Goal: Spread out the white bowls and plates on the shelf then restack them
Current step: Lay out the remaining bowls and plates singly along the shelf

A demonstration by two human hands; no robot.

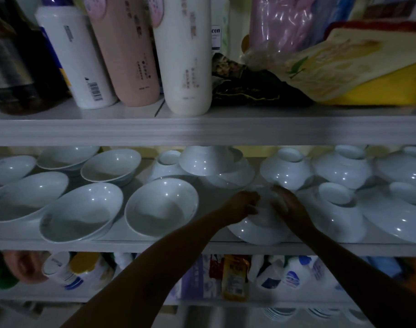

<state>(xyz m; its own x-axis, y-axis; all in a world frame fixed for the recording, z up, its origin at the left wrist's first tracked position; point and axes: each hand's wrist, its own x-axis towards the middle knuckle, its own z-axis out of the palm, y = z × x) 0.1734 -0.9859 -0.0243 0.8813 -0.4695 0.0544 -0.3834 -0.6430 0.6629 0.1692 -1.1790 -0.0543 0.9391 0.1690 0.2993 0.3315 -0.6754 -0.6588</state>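
White bowls and plates cover the middle shelf (155, 245). Several upright bowls lie on the left, among them one (162, 207) just left of my arms. Upside-down bowls stand on the right, such as one (285, 171) behind my hands and one (339, 209) to their right. An upside-down bowl (256, 229) sits at the shelf's front edge. My left hand (242, 204) grips its left side and my right hand (289, 207) its right side. The bowl's top is blurred and partly hidden by my fingers.
The upper shelf (202, 131) carries tall bottles (185, 55) and a yellow tray with bags (367, 86). A large upside-down plate (398, 216) lies at the far right. Bottles and packets (233, 278) fill the shelf below.
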